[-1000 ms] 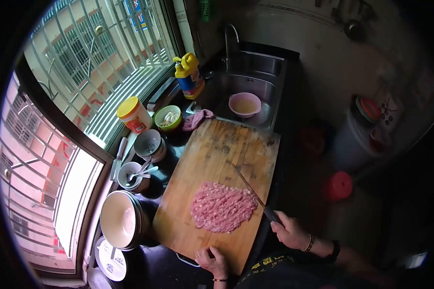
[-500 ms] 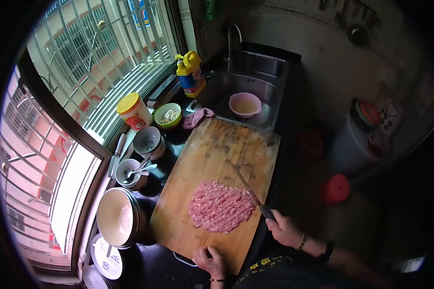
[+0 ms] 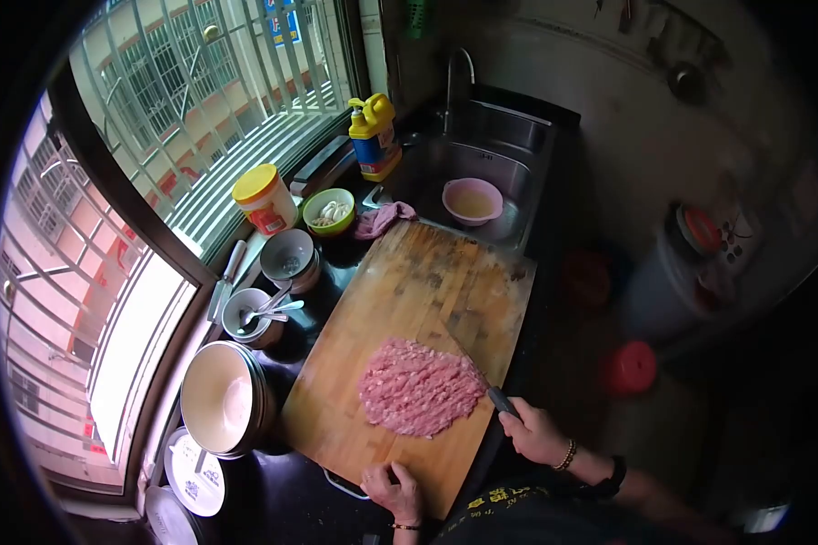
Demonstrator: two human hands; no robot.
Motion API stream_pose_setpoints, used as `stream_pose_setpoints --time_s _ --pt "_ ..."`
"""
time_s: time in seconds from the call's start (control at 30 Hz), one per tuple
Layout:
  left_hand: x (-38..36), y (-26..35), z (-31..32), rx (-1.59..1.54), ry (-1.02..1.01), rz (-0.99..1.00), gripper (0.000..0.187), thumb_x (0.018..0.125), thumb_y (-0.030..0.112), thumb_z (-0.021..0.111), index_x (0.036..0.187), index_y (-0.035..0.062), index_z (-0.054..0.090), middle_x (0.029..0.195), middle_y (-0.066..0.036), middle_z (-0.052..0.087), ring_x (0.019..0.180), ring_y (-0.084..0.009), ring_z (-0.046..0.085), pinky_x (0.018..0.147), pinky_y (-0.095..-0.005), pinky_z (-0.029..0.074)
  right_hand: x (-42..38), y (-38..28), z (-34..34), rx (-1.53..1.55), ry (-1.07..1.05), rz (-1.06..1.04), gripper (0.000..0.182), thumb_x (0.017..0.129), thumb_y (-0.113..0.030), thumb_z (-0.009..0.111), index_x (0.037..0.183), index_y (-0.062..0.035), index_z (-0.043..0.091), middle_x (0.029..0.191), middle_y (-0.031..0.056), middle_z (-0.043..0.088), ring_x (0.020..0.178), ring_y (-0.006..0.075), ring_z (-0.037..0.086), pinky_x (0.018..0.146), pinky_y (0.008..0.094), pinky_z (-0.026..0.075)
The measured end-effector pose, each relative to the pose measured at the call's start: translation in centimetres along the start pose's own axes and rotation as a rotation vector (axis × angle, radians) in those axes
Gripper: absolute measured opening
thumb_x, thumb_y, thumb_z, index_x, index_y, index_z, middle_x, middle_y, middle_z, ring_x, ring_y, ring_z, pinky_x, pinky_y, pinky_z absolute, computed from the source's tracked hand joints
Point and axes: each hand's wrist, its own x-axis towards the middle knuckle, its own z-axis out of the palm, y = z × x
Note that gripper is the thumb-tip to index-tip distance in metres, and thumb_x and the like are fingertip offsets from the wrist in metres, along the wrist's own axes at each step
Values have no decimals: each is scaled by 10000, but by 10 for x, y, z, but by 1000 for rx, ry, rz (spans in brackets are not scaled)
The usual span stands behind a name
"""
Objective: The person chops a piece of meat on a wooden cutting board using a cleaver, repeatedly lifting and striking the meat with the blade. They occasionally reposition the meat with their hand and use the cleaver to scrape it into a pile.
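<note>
My right hand (image 3: 533,433) is wrapped round the dark handle of a kitchen knife (image 3: 503,401). Its blade, seen nearly edge-on, lies along the right side of a flattened mound of pink minced meat (image 3: 418,389). The meat sits on a large wooden cutting board (image 3: 336,400), which has dark stains at its far end. At the board's near edge is my left hand (image 3: 393,493), its thumb on top and its fingers bent at the rim; the fingertips are partly hidden.
Left of the board stand stacked bowls (image 3: 218,400), a bowl of spoons (image 3: 250,313), grey bowls (image 3: 288,256), a green bowl of garlic (image 3: 329,212) and a yellow-lidded tub (image 3: 265,200). Beyond are a pink cloth (image 3: 384,221), a yellow-blue bottle (image 3: 374,136) and the sink (image 3: 518,195) holding a pink bowl (image 3: 472,201).
The knife has come down and nearer to the meat's right side. My left hand stays at the board's edge. The whole view has shifted slightly.
</note>
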Motion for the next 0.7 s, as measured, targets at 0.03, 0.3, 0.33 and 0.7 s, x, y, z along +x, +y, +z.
stream_pose_setpoints --time_s 0.03,0.3,0.33,0.7 --pt "1 0 0 -8 5 7 71 769 39 580 734 30 518 714 -118 498 691 -291 485 667 -401 346 -4 -13 -6 71 -13 16 315 947 -192 470 1200 -5 473 659 21 557 526 83 543 496 251 450" --pt "1 2 3 5 17 16 82 769 46 586 725 33 519 702 -116 499 687 -293 486 667 -398 346 -10 -2 10 165 -28 118 291 947 -210 477 1161 -14 490 704 86 599 586 186 615 553 320 483" --pt "2 2 3 -12 29 16 86 768 46 587 718 35 518 700 -116 500 689 -295 486 668 -400 346 -9 -4 8 221 -82 186 290 950 -206 472 1167 -15 489 695 67 588 560 153 596 533 296 476" --pt "8 4 1 -26 61 3 99 749 52 611 704 56 523 696 -99 497 694 -284 490 664 -390 339 -4 -2 17 276 -226 303 216 966 -206 436 1042 -9 483 660 20 534 471 85 521 446 252 435"
